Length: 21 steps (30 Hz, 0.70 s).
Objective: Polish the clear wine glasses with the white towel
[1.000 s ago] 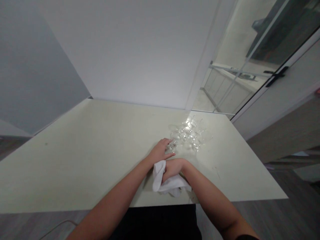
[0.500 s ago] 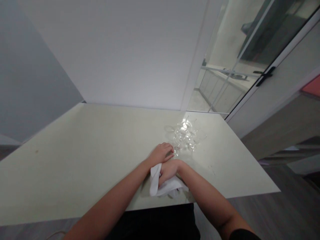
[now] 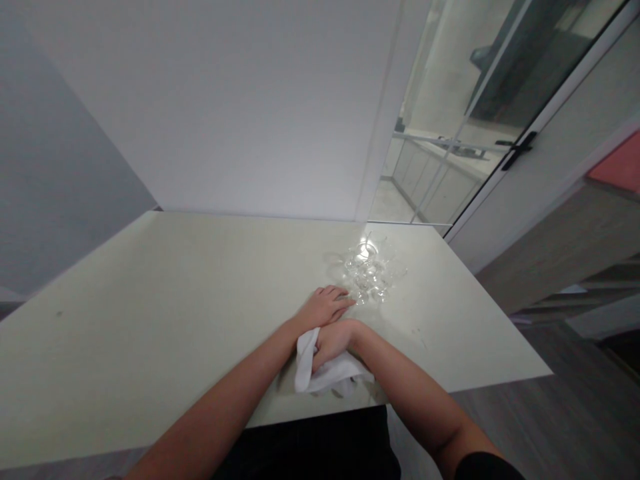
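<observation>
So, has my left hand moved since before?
Yes, your left hand has moved to the right, closer to the front right corner of the table.

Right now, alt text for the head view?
A person's right hand clutches a white cloth near the front edge of a pale table. The left hand is beside a jumbled cluster of clear objects, apparently glassware. A plain wall stands behind.

- white wall (image 3: 225, 113), the back's mostly taken up by it
- greyish wall (image 3: 65, 167), seen at left
- glass-paned door (image 3: 440, 83), back right, black handle (image 3: 519, 151) fitted
- counter (image 3: 435, 175), kinda glimpsed through the glass
- red thing (image 3: 617, 163), cut off at right
- grey floor (image 3: 520, 413), partly hidden
</observation>
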Tool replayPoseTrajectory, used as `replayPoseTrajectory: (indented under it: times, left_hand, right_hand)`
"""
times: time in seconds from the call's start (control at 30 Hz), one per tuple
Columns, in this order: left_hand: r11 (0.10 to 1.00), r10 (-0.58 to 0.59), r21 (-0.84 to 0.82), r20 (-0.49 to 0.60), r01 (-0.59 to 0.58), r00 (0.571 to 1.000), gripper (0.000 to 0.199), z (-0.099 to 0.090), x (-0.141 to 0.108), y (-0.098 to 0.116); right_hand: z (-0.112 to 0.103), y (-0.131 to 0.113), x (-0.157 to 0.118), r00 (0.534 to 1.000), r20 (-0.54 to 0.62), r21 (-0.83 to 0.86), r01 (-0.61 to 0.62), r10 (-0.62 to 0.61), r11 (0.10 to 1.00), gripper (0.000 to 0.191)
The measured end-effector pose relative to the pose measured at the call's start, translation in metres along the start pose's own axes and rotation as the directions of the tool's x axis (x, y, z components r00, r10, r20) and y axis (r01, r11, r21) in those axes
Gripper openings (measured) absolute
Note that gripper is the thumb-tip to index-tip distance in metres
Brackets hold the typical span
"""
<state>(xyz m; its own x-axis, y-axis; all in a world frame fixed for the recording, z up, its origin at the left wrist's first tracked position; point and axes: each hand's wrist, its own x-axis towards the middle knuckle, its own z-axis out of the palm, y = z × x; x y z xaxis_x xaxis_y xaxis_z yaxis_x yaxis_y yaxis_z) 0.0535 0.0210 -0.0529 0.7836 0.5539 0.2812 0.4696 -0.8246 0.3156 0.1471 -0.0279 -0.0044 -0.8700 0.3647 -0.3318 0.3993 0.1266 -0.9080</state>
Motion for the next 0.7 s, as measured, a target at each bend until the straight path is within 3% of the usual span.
replayPoseTrajectory:
  times: [0.3, 0.5, 0.63, 0.7]
  left_hand:
    - [0.996, -0.001, 0.088, 0.046, -0.003, 0.999, 0.041, 0.006, 0.0, -0.004]
    - [0.996, 0.016, 0.09, 0.023, -0.018, 1.0, 0.044, 0.008, -0.001, -0.004]
    - [1.0, -0.005, 0.018, 0.003, 0.005, 1.0, 0.04, 0.006, 0.001, -0.004]
    - [0.995, -0.041, -0.092, -0.039, 0.037, 0.998, 0.037, 0.005, 0.002, -0.007]
  right_hand:
    - [-0.001, 0.003, 0.001, 1.0, -0.005, -0.029, -0.023, 0.023, 0.999, 0.019]
    - [-0.001, 0.008, 0.002, 1.0, 0.013, 0.041, -0.005, 0.004, 0.999, 0.035]
    - [-0.004, 0.008, -0.002, 0.999, 0.013, 0.059, -0.032, 0.031, 0.998, 0.032]
    - [-0.006, 0.011, -0.003, 0.996, -0.055, 0.05, -0.07, 0.072, 0.996, 0.025]
